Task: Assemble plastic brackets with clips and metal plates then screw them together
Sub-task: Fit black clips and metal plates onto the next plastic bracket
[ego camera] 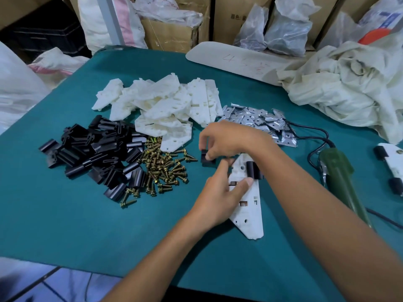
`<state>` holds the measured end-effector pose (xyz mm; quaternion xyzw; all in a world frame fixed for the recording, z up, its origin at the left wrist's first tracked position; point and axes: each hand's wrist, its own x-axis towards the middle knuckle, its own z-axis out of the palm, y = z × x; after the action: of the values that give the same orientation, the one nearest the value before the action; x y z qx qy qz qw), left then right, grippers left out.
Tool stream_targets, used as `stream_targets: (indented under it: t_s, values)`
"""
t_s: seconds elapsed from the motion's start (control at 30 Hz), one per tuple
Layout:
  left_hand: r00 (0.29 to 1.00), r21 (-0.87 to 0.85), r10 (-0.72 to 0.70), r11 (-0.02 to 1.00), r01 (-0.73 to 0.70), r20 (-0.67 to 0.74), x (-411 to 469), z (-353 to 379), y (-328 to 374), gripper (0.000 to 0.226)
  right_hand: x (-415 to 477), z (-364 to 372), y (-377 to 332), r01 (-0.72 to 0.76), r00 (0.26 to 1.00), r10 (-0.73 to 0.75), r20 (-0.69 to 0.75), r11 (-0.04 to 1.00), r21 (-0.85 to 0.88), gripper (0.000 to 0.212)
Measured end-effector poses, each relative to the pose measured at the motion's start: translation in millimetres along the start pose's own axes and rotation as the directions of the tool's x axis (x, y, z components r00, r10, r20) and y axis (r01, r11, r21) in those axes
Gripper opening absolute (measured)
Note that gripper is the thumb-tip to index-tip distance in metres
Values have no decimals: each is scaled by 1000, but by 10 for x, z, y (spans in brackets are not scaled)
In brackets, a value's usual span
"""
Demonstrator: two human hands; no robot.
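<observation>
- The bracket (pixel 248 212) lay flat on the table (pixel 65 214), right of the screws (pixel 165 168), with its narrow end toward the person.
- The left hand (pixel 218 195) held the bracket at its left edge, thumb pressed on the upper face. How the other fingers lay could not be told.
- The right hand (pixel 226 140) pinched a loose clip (pixel 206 159) between thumb and fingertips, just left of the bracket's far end.
- A seated clip (pixel 253 170) already sat across the bracket's upper part.
- Handling, as judged: the bracket appeared to be light, stiff moulded plastic, best held by its long edges, clear of the slots. The clip appeared small, smooth and likely slippery, so a pinch on its flat sides suited it.
- The clip pile (pixel 98 153), plates (pixel 261 123) and driver (pixel 338 177) lay nearby, untouched.
</observation>
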<state>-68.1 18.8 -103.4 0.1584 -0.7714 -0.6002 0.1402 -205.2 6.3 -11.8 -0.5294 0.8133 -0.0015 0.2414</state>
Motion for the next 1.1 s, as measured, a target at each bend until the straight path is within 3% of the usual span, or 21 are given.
stream_targets:
  t_s: [0.1, 0.17, 0.23, 0.3, 0.4, 0.5, 0.6, 0.8, 0.83, 0.97, 1.03, 1.1]
  values:
    - [999, -143, 9, 990, -15, -45, 26, -44, -10, 29, -386, -100, 198, 112, 938, 16, -347, 932, 346, 20]
    - [997, -260, -32, 966, 11, -77, 108, -115, -16, 26, -778, -50, 348, 285, 827, 105, -552, 768, 573, 21]
    - [991, -338, -55, 941, 11, -119, 207, -196, -11, 24, -1132, 173, 458, 389, 760, 207, -617, 615, 686, 19]
    - [987, -348, -73, 937, 19, -142, 286, -249, -21, 24, -1328, 525, 509, 333, 764, 335, -552, 527, 782, 20]
    - [982, -411, -144, 908, 80, -126, 330, -252, -38, 26, -1387, 983, 506, 177, 792, 507, -341, 344, 922, 19]
    - [981, -399, -156, 912, 98, -114, 325, -254, -57, 28, -1345, 1171, 446, 145, 834, 517, -192, 130, 981, 18]
    - [982, -411, -159, 906, 103, -105, 308, -256, -52, 30, -1295, 1207, 399, 160, 865, 474, -163, 46, 986, 19]
    - [979, -416, -149, 906, 79, -138, 295, -242, -79, 29, -1271, 1213, 324, 166, 822, 544, -170, 58, 984, 12]
    - [979, -398, -138, 915, 69, -150, 290, -231, -89, 29, -1278, 1225, 319, 170, 800, 566, -200, 106, 980, 11]
    - [975, -350, -116, 936, 44, -188, 279, -193, -114, 31, -1275, 1274, 272, 93, 714, 566, -412, 507, 857, 15]
    - [975, -338, -115, 940, 46, -188, 283, -195, -110, 31, -1263, 1277, 262, 90, 700, 559, -445, 549, 831, 15]
    - [978, -322, -116, 945, 56, -172, 278, -209, -98, 30, -1266, 1281, 296, 107, 720, 551, -422, 512, 852, 13]
